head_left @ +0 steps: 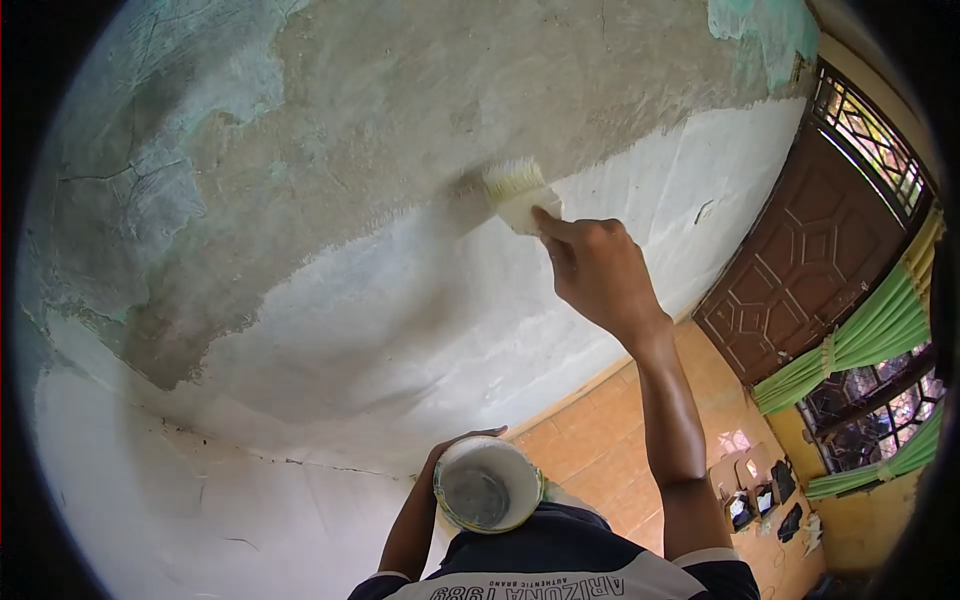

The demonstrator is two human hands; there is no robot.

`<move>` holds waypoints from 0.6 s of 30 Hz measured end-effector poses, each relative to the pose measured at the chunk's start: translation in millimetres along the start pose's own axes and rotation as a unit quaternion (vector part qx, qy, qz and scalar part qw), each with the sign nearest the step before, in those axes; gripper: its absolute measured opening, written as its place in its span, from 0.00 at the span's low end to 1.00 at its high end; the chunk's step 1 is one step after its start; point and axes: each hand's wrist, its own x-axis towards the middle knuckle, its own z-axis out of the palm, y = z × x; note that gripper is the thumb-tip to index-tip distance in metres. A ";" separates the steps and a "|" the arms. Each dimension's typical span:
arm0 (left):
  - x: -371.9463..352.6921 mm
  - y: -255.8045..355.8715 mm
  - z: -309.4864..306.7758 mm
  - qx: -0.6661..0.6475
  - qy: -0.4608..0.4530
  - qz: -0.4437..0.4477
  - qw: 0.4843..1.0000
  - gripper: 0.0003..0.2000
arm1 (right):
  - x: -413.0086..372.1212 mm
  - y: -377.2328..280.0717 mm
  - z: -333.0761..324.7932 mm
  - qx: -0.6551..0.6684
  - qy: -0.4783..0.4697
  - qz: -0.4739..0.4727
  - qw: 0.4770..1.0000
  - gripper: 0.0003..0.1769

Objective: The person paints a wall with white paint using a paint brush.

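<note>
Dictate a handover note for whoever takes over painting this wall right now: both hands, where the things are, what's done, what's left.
Right hand: gripping the brush, bristles pressed to the wall at the upper edge of the white coat.
Left hand: holding the paint pot low by the chest, open mouth up; it looks nearly empty.
Done: the wall below the brush is coated white.
Left: the bare grey plaster above the brush, with its green patches, is unpainted.
</note>
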 end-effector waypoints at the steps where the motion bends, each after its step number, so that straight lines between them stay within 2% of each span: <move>1: 0.6 2.6 0.9 0.002 0.000 0.000 1.000 0.16 | -0.4 0.0 0.8 0.008 0.009 -0.016 1.000 0.19; 4: -2.0 9.5 6.0 -0.010 0.036 -0.047 0.998 0.16 | -5.3 -5.1 -19.8 0.021 0.004 -0.005 1.000 0.18; 6: -11.7 11.1 9.7 0.007 0.017 0.006 1.000 0.15 | -3.2 -19.1 -27.0 0.028 0.026 0.006 0.999 0.18; 7: -8.3 9.7 7.6 0.007 0.016 0.005 1.000 0.15 | -2.2 -24.0 -27.1 0.034 0.047 0.018 0.998 0.18; 10: 0.3 8.8 2.8 -0.044 -0.002 -0.036 0.998 0.14 | -1.5 -17.2 2.7 0.076 0.043 -0.018 0.996 0.19; 12: 2.7 20.4 9.5 -0.013 0.064 -0.117 0.991 0.13 | -5.3 -20.2 -2.0 0.064 0.008 0.009 0.998 0.20; 13: 2.3 18.4 8.5 -0.014 0.064 -0.116 0.991 0.13 | -7.5 -15.4 -6.0 0.075 0.004 -0.004 0.997 0.20; 15: 0.3 10.5 4.9 -0.033 0.023 -0.024 0.999 0.13 | -8.7 -13.2 -14.8 0.090 0.007 -0.013 0.996 0.21; 18: 2.3 11.8 5.7 -0.029 0.044 -0.037 0.998 0.13 | -0.3 -29.4 -27.0 0.061 0.032 0.028 0.997 0.20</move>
